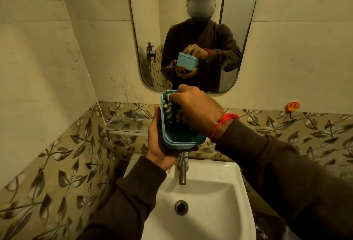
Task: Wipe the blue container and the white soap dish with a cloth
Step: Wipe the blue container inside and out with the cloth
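hands work a cloth inside blue container above bathroom sink

cleaning is under way over a white sink (pixel 208 197), where a person in dark brown sleeves holds a blue container (pixel 181 140) in the air, just above the tap (pixel 183 169). the left hand (pixel 159 144) cups the container from below and from its left side, fingers wrapped around the wall, apparently to steady it and tip its open mouth toward the person so the inside can be reached. the right hand (pixel 196 111), a red thread at its wrist, is closed around a patterned black-and-white cloth (pixel 169 111) and pushed down into the container, pressing the cloth against the inner wall at the far end. holding the work over the basin looks like a way to let any drips or grit fall into the sink rather than onto the floor.

the mirror (pixel 193 29) on the wall ahead repeats the scene, showing the container's outer side resting in the supporting palm. a glass shelf (pixel 129 123) sits on the leaf-patterned tiles to the left, behind the hands, and an orange hook (pixel 292 106) is stuck to the wall at the right. the white soap dish is not clearly visible anywhere; it may lie hidden behind the hands. judging by this, the first half of the job is in hand, with the container's outside and the soap dish probably left to do.
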